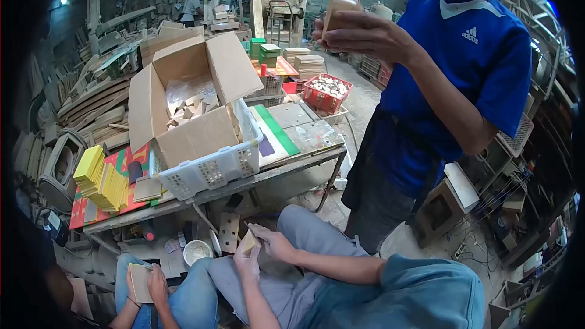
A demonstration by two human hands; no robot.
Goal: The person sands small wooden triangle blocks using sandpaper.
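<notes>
My left hand (247, 263) is closed around a small pale wooden block (248, 244) with an angled face, held over my lap. From the right, my right hand (275, 245) presses its fingers against the upper side of the same block. Whether something thin lies between those fingers and the wood, I cannot make out. Just beyond my hands, below the table edge, is a wooden board with holes (229, 231). A white bucket (197, 251) with pale contents stands to the left of it.
A worktable (274, 173) carries a white plastic crate (210, 176), an open cardboard box (195, 143) of wooden pieces and yellow stacked pieces (100, 180). At left a seated co-worker holds a flat board (141, 283). A standing person in blue holds a rounded wooden block (341, 11).
</notes>
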